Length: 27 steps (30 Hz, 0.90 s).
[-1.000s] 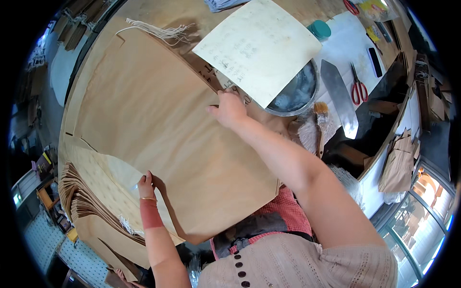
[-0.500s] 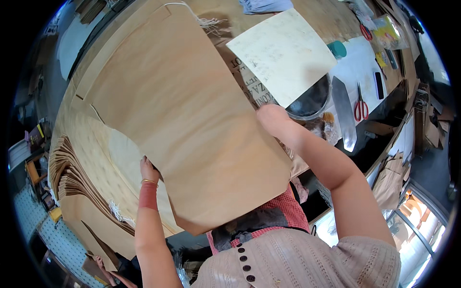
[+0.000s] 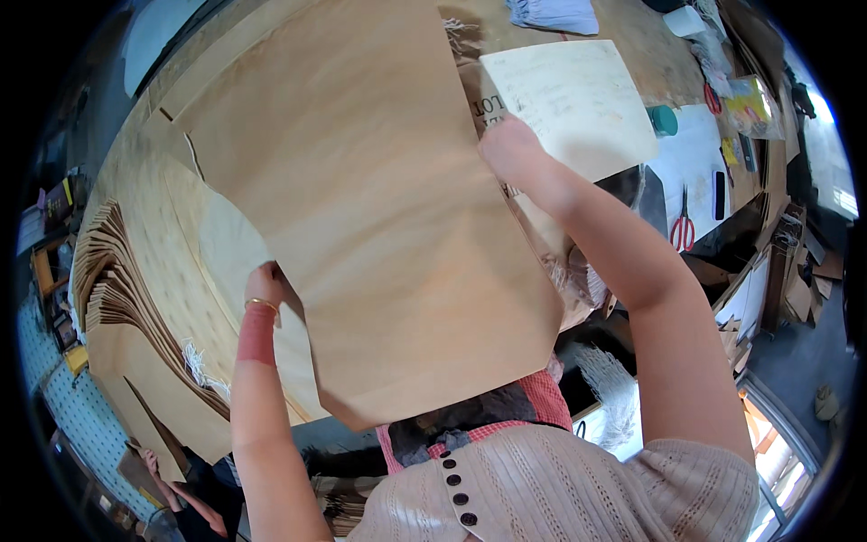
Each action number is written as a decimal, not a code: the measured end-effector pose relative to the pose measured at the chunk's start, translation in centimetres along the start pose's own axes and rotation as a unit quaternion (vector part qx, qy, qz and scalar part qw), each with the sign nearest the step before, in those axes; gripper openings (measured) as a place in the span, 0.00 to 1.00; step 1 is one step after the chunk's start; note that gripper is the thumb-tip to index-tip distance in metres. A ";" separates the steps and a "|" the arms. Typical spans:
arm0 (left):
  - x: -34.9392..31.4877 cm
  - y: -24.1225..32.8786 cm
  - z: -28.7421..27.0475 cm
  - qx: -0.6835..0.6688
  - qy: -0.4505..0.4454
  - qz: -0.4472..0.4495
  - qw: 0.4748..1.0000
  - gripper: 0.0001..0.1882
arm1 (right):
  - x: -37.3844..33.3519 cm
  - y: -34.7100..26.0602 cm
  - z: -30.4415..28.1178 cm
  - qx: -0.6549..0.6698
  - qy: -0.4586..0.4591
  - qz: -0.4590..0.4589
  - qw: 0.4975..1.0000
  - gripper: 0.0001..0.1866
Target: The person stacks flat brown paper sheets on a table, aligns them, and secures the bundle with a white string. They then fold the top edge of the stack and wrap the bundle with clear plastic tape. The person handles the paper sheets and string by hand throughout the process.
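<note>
A large brown paper bag (image 3: 388, 217) lies in front of me, its near end reaching my waist and its far end running off the upper edge. My left hand (image 3: 264, 285) is closed on its left edge, with the fingertips partly tucked out of sight. Along the opposite edge my right hand (image 3: 513, 152) is closed in a fist on the bag's side; the paper covers some of its fingers. A white cord (image 3: 193, 155) shows at the bag's left side. Right beside my right hand lies a stained white board (image 3: 578, 104), over brown sheets with printed letters.
Stacked brown paper bags (image 3: 135, 289) fan out on the wooden table (image 3: 167, 217) at left, near white cords (image 3: 194, 361). At right are red-handled scissors (image 3: 683, 226), a phone (image 3: 720, 195) and a green-lidded jar (image 3: 663, 120). Another person's hand (image 3: 150, 462) shows at lower left.
My right hand has moved farther up the bag's right edge and now overlaps the white board's corner. My left hand stays at the left edge. The whole view has shifted slightly.
</note>
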<state>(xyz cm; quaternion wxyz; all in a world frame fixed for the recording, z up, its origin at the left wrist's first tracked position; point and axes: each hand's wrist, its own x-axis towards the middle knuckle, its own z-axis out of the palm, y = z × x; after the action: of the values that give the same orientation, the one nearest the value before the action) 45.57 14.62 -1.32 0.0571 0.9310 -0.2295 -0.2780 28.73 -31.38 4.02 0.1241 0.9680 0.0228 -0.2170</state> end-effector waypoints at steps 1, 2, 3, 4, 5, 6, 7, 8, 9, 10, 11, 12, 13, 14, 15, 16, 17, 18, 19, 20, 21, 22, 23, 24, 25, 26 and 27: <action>0.6 -0.8 0.3 0.010 0.013 -0.011 1.000 0.10 | 0.6 0.0 -0.2 -0.001 -0.010 0.000 1.000 0.06; 1.0 -1.1 0.0 0.022 0.031 -0.019 0.999 0.10 | 1.1 0.2 -0.7 -0.001 -0.020 0.001 1.000 0.06; 1.4 -1.4 -0.4 0.036 0.050 -0.028 0.998 0.10 | 1.6 0.5 -1.2 -0.002 -0.029 0.001 1.000 0.06; 1.7 -1.8 -0.6 0.049 0.066 -0.035 0.996 0.11 | 1.7 1.0 -1.3 0.011 -0.016 -0.006 1.000 0.07; 2.1 -2.9 -1.3 0.035 0.080 -0.048 0.995 0.11 | 1.7 2.0 -1.5 0.023 -0.002 -0.014 1.000 0.07; 1.8 -4.4 -2.4 0.042 0.103 -0.055 0.992 0.11 | 1.9 2.4 -1.6 0.035 0.014 -0.023 0.999 0.07; 1.7 -5.9 -3.7 0.007 0.104 -0.047 0.993 0.11 | 2.2 2.6 -1.5 0.037 0.005 -0.025 0.999 0.06; 1.1 -5.8 -5.3 -0.076 0.052 -0.035 0.995 0.11 | 2.2 2.9 -1.3 0.038 -0.006 -0.024 0.999 0.05; 0.2 -7.0 -6.1 -0.082 0.034 -0.026 0.996 0.10 | 2.4 2.8 -1.3 0.040 -0.012 -0.028 0.999 0.04; -0.9 -7.4 -7.3 -0.072 0.014 -0.029 0.997 0.10 | 2.2 2.7 -1.5 0.042 -0.006 -0.033 0.999 0.05; -2.4 -6.5 -9.3 -0.027 0.023 -0.007 0.999 0.09 | 1.9 2.8 -2.0 0.043 -0.001 -0.036 0.998 0.05; -4.2 -4.7 -11.2 -0.038 0.047 -0.024 0.998 0.09 | 1.3 2.6 -2.4 0.045 0.002 -0.038 0.998 0.05; -6.0 -4.2 -12.1 -0.064 0.032 -0.019 0.997 0.10 | 0.8 2.4 -3.1 0.068 -0.025 -0.011 0.997 0.05; -7.7 -3.7 -12.9 -0.089 0.021 -0.020 0.996 0.11 | 0.6 1.9 -4.1 0.091 -0.047 0.010 0.995 0.05; -8.6 -1.9 -13.8 -0.097 0.015 -0.023 0.995 0.11 | 0.3 1.3 -4.7 0.111 -0.073 0.035 0.991 0.05; -9.4 0.8 -14.4 -0.106 0.008 -0.023 0.994 0.12 | -0.5 0.5 -5.2 0.113 -0.071 0.030 0.991 0.06; -10.4 3.1 -14.8 -0.113 0.004 -0.028 0.993 0.12 | -0.8 -0.3 -5.8 0.116 -0.064 0.019 0.991 0.06; -11.0 5.0 -15.1 -0.149 0.009 -0.028 0.988 0.13 | -0.8 -0.7 -6.4 0.119 -0.055 0.008 0.991 0.07; -10.8 6.9 -14.9 -0.186 0.010 -0.019 0.982 0.13 | -0.7 -2.1 -3.6 0.195 -0.030 0.029 0.980 0.06; -10.7 7.7 -14.9 -0.222 0.009 -0.011 0.975 0.14 | -0.9 -3.3 -3.0 0.217 -0.024 0.042 0.975 0.05; -10.8 7.7 -15.0 -0.229 0.021 -0.008 0.973 0.14 | -0.9 -4.5 -2.4 0.240 -0.016 0.052 0.969 0.04; -11.2 7.4 -14.9 -0.236 0.032 -0.006 0.971 0.14 | -1.6 -6.5 -4.9 0.205 -0.027 0.055 0.977 0.04; -11.9 7.2 -14.7 -0.243 0.043 -0.005 0.969 0.14 | -1.9 -7.9 -6.3 0.173 -0.040 0.057 0.983 0.04; -12.9 7.0 -14.6 -0.250 0.034 -0.008 0.968 0.14 | -1.8 -8.1 -6.5 0.188 -0.009 0.064 0.980 0.04; -13.8 6.7 -14.3 -0.256 0.023 -0.009 0.966 0.14 | -1.7 -8.4 -6.3 0.203 0.020 0.073 0.976 0.04; -14.6 6.5 -14.1 -0.261 0.012 -0.009 0.965 0.14 | -1.6 -8.8 -6.1 0.218 0.049 0.082 0.971 0.04; -15.1 6.7 -13.9 -0.273 0.024 -0.005 0.962 0.13 | -1.6 -9.3 -6.1 0.233 0.049 0.089 0.967 0.04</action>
<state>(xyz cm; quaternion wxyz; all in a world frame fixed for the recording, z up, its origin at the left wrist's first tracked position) 39.33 15.29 19.34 0.3136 0.8873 -0.1389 -0.3082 28.84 -20.81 7.86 -0.0878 0.9777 -0.1088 -0.1567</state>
